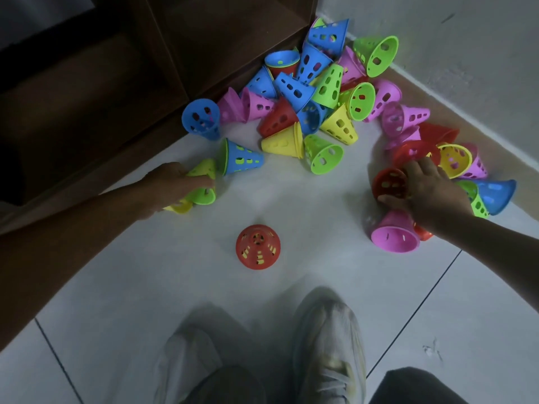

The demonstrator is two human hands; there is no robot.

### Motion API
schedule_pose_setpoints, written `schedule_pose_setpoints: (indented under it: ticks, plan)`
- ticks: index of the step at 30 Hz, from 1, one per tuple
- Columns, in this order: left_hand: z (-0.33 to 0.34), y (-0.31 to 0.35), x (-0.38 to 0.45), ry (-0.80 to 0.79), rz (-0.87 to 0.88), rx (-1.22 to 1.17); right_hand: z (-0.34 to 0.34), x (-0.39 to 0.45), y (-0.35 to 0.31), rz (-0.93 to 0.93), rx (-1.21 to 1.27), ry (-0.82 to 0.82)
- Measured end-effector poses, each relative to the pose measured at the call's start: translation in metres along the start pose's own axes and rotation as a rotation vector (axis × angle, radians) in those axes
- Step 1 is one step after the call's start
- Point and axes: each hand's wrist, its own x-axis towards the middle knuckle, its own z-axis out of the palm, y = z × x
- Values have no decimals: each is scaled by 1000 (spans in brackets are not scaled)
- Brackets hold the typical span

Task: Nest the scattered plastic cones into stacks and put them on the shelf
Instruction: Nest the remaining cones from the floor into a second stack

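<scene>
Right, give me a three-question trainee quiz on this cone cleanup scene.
1. True or false: the right hand grips a red cone.
2. The lone upright cone in front of the shoes is: A blue, B red, C pink.
3. Fill in: the left hand holds cones coloured yellow and ____.

Key: 1 true; 2 B; 3 green.

White tiled floor [291, 199] carries a heap of perforated cones [315, 91] beside one upright red cone [257, 246].
</scene>
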Motion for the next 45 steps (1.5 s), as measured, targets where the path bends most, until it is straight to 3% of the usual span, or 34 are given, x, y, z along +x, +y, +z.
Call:
schedule_pose_setpoints:
  ticks: [7, 12, 16, 22, 28, 35, 45]
  plan:
    - [-3, -18, -26, -199, -143, 54, -3, -6, -2, 37, 16, -61]
    - [1, -10, -44, -221, -132, -23, -3, -4, -5, 28, 1, -107]
    - [5, -1, -67, -233, 38, -294, -2, -3, -6, 38, -20, -106]
    - [18, 7, -110, -190, 481, -400, -4, -6, -10, 57, -26, -104]
    - [32, -13, -123, -8, 676, -80, -7, -13, -13, 65, -37, -86]
    - [54, -26, -120, 17, 839, 157, -9, -18, -14, 66, -19, -105]
    - [50, -49, -110, 52, 758, 242, -8, -27, -24, 78, 72, -97]
